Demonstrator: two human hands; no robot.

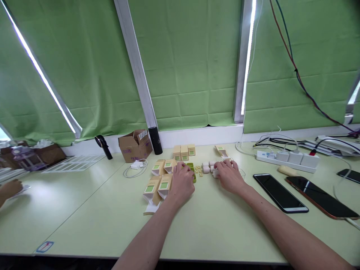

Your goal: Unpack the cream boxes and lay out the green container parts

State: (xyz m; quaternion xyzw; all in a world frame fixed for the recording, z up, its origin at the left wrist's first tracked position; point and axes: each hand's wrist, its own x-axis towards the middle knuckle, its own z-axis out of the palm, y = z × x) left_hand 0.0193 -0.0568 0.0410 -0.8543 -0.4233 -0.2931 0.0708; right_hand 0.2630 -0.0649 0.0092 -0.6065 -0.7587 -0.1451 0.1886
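Note:
My left hand (pixel 182 183) rests on the pale table with its fingers curled around a small green case (pixel 192 171). My right hand (pixel 229 175) lies a little to the right, its fingers closed on a small white block (pixel 215 173). Between the hands sit a few tiny yellow pieces (pixel 198 170) and two more white blocks (pixel 206 167). Several small tan boxes with green labels (pixel 160 182) lie open or flat left of my left hand, and three closed ones (pixel 184 151) stand in a row behind.
A cardboard box (pixel 135 145), a black cylinder (pixel 155 140) and a white charger with cable (pixel 136 165) stand at the back. A power strip (pixel 287 158) and two dark phones (pixel 279 192) lie right. Another person's hand (pixel 9 188) shows at the far left.

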